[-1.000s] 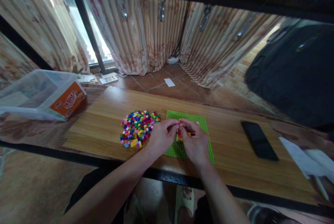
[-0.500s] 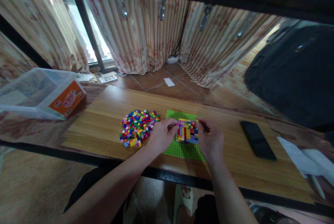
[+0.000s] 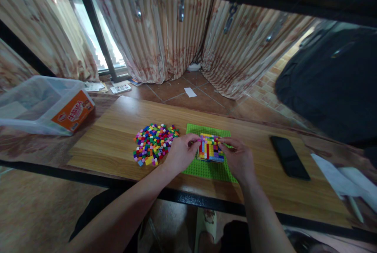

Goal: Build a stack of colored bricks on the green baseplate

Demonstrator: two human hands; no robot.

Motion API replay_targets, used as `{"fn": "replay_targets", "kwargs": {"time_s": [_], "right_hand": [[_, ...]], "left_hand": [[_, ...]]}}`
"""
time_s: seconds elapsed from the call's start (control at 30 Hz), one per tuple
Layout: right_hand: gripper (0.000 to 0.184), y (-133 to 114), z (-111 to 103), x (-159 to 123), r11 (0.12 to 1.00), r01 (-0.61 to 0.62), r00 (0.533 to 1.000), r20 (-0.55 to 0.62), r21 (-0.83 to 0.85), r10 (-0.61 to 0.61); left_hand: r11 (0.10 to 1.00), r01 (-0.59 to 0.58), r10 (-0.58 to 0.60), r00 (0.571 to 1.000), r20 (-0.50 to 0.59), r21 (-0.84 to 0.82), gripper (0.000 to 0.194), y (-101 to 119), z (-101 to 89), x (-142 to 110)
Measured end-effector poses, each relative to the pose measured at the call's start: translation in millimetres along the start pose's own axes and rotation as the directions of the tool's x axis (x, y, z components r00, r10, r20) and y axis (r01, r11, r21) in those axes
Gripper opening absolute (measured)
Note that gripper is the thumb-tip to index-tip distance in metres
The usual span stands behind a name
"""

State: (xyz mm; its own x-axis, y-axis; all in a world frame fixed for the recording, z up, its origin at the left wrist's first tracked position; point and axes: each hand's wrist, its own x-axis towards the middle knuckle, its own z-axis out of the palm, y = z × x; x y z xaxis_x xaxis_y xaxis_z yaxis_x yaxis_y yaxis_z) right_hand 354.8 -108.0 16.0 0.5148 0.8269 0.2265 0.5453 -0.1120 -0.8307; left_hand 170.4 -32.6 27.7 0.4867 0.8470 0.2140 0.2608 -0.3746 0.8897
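Observation:
A block built of multicoloured toy bricks [image 3: 211, 152] sits over a green studded baseplate [image 3: 206, 170]. At its upper left edge, my left hand [image 3: 183, 151] is closed, thumb and fingers gripping the block; a bit of pink shows at the fingertips. My right hand [image 3: 239, 158] reaches over the upper right corner, its thumb and index finger closed on the bricks there. Whether a separate small brick is between those right fingertips is too small to tell. Left of the baseplate lies a pile of loose toy bricks [image 3: 153, 143], close beside my left hand.
A clear plastic tub [image 3: 44, 105] with an orange label stands at the table's left end. A black phone [image 3: 289, 157] lies to the right on the wooden tabletop [image 3: 103, 139]. White papers [image 3: 335, 174] and a pen-like object [image 3: 355, 209] are at the far right.
My right fingers have moved left, from the block's right side onto its upper right corner. My left hand keeps its place on the block. The view has shifted slightly.

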Motion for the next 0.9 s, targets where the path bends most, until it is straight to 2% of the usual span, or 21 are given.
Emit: {"fn": "replay_targets", "kwargs": {"time_s": [0.13, 0.3, 0.37, 0.53, 0.7, 0.9], "right_hand": [[0.022, 10.9, 3.4, 1.6, 0.996, -0.052, 0.998, 0.027, 0.077, 0.051], [0.024, 10.2, 7.7, 4.5, 0.961, -0.137, 0.991, 0.039, 0.240, 0.132], [0.026, 7.2, 8.8, 5.4, 0.922, -0.207, 0.978, 0.077, 0.327, 0.192], [0.034, 1.0, 9.6, 7.0, 0.762, -0.362, 0.932, 0.198, 0.537, 0.304], [0.034, -1.1, 9.7, 8.0, 0.697, -0.403, 0.914, 0.217, 0.593, 0.344], [0.037, 0.1, 12.6, 7.8, 0.686, -0.400, 0.915, 0.219, 0.608, 0.339]], "left_hand": [[1.000, -0.021, 0.021, 1.000, -0.008, 0.002, 0.016, -0.5, 0.0, 0.1], [0.999, -0.032, 0.032, 0.999, -0.007, 0.015, 0.015, -0.7, -0.3, -0.1], [0.999, -0.034, 0.034, 0.999, -0.004, 0.019, 0.015, -0.9, -0.3, -0.2], [0.999, -0.030, 0.030, 1.000, -0.007, 0.031, 0.016, -0.9, -0.2, -0.3], [0.999, -0.033, 0.033, 0.999, 0.013, 0.027, 0.017, -0.9, -0.6, -0.3], [1.000, -0.025, 0.025, 1.000, 0.013, 0.017, 0.016, -1.7, 1.1, -1.0]]}}
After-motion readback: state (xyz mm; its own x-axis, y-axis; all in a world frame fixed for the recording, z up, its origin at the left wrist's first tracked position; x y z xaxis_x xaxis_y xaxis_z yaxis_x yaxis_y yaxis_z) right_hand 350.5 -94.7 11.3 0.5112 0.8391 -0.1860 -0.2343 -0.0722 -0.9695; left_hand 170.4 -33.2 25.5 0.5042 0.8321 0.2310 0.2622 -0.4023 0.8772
